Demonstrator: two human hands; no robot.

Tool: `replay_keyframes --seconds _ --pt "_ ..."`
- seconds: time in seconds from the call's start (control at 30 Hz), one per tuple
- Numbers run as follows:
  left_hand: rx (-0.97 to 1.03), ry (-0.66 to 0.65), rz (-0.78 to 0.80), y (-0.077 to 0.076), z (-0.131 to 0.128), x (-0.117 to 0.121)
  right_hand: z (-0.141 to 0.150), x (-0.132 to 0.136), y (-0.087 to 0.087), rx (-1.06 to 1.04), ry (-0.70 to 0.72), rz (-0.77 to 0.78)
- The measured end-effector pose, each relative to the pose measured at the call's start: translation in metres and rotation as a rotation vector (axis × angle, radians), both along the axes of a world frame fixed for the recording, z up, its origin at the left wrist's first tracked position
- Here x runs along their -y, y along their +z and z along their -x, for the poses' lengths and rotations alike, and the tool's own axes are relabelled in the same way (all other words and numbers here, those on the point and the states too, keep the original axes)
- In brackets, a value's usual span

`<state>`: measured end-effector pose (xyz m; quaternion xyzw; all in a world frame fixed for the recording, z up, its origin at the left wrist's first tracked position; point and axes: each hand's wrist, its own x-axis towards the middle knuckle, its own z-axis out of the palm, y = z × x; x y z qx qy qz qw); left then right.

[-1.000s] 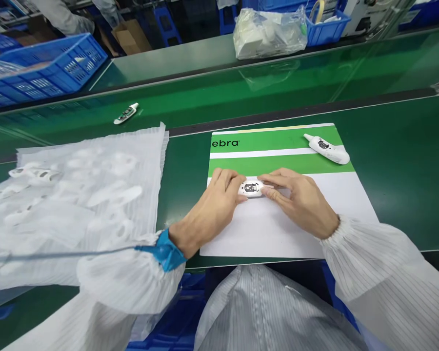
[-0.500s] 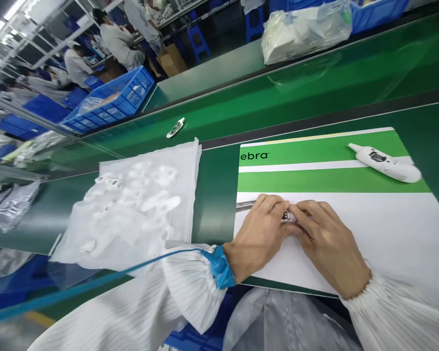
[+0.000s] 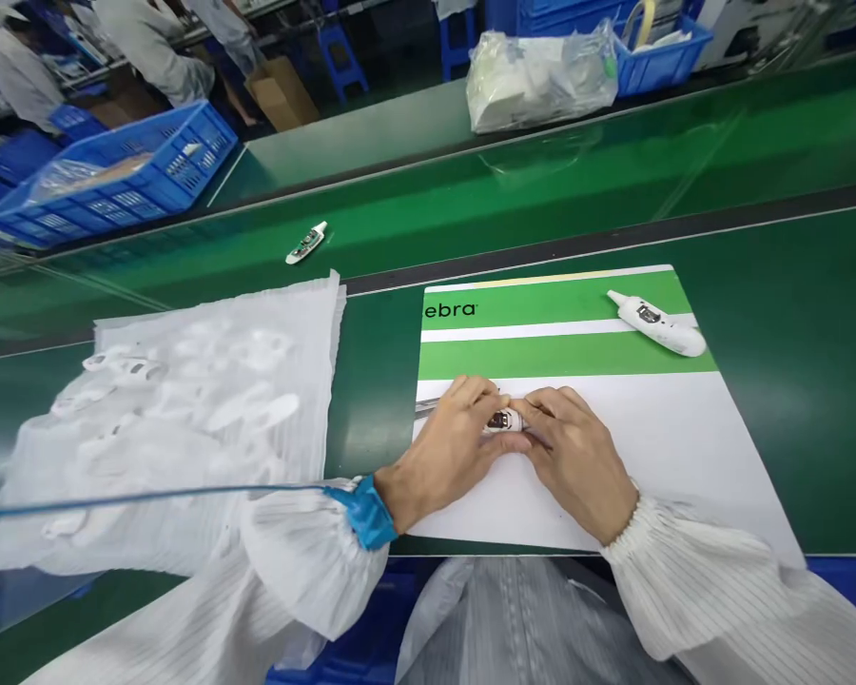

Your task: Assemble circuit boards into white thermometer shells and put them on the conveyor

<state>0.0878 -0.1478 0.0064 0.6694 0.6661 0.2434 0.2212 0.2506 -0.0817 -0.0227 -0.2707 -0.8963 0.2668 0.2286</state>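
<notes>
Both my hands meet over a small white thermometer housing (image 3: pixel 503 420) with a dark window, low above the white part of a printed mat. My left hand (image 3: pixel 460 433) grips its left side, thumb below and fingers on top. From the right, my right hand (image 3: pixel 574 452) pinches its other end. Fingers cover much of the housing. A slim grey metal tool, like tweezers (image 3: pixel 425 408), lies partly under my left hand. Farther back on the mat (image 3: pixel 613 485) rests another white thermometer housing (image 3: pixel 657 325) with a tapered tip.
White foam sheeting (image 3: pixel 306 314) with several white shell parts lies at left. A part with a green board (image 3: pixel 306 244) sits on the green conveyor (image 3: pixel 399 214). Behind are a blue crate (image 3: pixel 178 157) and a bagged bundle (image 3: pixel 542 81). A blue cord (image 3: pixel 185 494) runs from my left wristband.
The view has swung to the right, so everything sits farther left. Both hands stay on the housing, and more of its dark window shows between the fingers.
</notes>
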Motion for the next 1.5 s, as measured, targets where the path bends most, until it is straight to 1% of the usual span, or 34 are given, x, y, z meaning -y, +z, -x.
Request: replay_keyframes --seconds 0.13,0.23,0.33,0.4,0.57,0.63,0.7,0.8,0.87,0.97,1.03,1.07,1.13,1.2,1.23,1.3,1.33,1.4,1.47,1.5 --pt "-0.088 0.079 -0.05 -0.007 0.009 -0.022 0.001 0.002 0.0 -0.005 -0.024 -0.032" --pt "-0.177 0.001 -0.087 -0.015 0.012 -0.038 0.001 0.002 -0.001 -0.005 -0.027 -0.032" --pt "-0.182 -0.039 -0.109 -0.019 0.011 -0.041 0.0 0.003 -0.001 -0.006 -0.02 -0.036" --pt "-0.155 -0.034 -0.116 -0.016 0.01 -0.038 0.001 0.004 0.002 0.003 -0.015 -0.047" --pt "-0.12 -0.041 -0.114 0.004 0.013 -0.039 0.006 0.006 0.024 0.029 -0.021 -0.054" --pt "-0.122 -0.041 -0.125 0.003 0.013 -0.041 0.007 0.006 0.026 0.05 -0.04 -0.077" --pt "-0.134 -0.045 -0.114 -0.006 0.011 -0.041 0.006 0.008 0.021 0.088 -0.037 -0.094" --pt "-0.139 -0.045 -0.068 -0.02 0.009 -0.039 0.002 0.009 0.009 0.154 0.002 -0.065" --pt "-0.1 -0.027 -0.061 -0.024 0.011 -0.041 -0.001 0.006 0.003 0.172 0.008 -0.049" --pt "-0.004 -0.001 -0.065 -0.016 0.016 -0.04 -0.005 0.002 -0.001 0.127 -0.008 -0.073" --pt "0.049 0.005 -0.019 -0.008 0.021 -0.032 -0.008 -0.002 -0.003 0.089 -0.017 -0.093" --pt "0.067 -0.007 0.018 -0.005 0.023 -0.026 -0.008 -0.003 -0.004 0.081 -0.023 -0.095" --pt "0.058 -0.076 0.079 0.0 0.028 -0.012 -0.007 -0.007 -0.004 0.087 -0.047 -0.082" --pt "-0.005 -0.137 0.093 0.004 0.03 0.002 -0.005 -0.012 -0.002 0.092 -0.098 -0.043" --pt "-0.04 -0.136 0.084 0.005 0.03 0.008 -0.005 -0.014 0.0 0.086 -0.128 -0.009" --pt "-0.064 -0.065 0.071 0.01 0.027 0.016 -0.003 -0.019 0.007 0.052 -0.181 0.089" --pt "-0.034 -0.015 0.075 0.013 0.023 0.018 -0.004 -0.02 0.011 0.019 -0.202 0.16" --pt "0.117 0.053 0.113 0.022 0.015 0.021 -0.005 -0.023 0.02 -0.075 -0.222 0.343" --pt "0.332 0.08 0.163 0.03 0.004 0.022 -0.009 -0.024 0.029 -0.181 -0.221 0.515" --pt "0.426 0.088 0.173 0.033 -0.001 0.023 -0.011 -0.025 0.032 -0.222 -0.217 0.574"
